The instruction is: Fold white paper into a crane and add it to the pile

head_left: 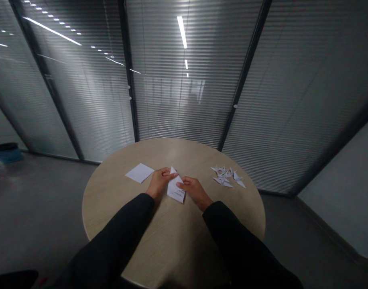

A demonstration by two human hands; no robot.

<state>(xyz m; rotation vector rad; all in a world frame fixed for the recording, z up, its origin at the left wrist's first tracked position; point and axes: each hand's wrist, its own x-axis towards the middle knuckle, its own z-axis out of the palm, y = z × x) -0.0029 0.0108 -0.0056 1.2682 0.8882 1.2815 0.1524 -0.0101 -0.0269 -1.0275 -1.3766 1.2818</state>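
A partly folded sheet of white paper, pointed at its far end and with dark print on its near right part, is between my hands over the table's middle. My left hand pinches its upper left edge, thumb on top near the point. On the right edge, my right hand grips the paper with thumb above and fingers curled at the side. Just left of my left hand lies a flat white paper square. Several folded paper cranes sit in a loose pile to the right.
The round wooden table stands close to a glass partition with blinds and dark frames. A blue bin with a black rim is on the floor at far left. A pale wall rises at right.
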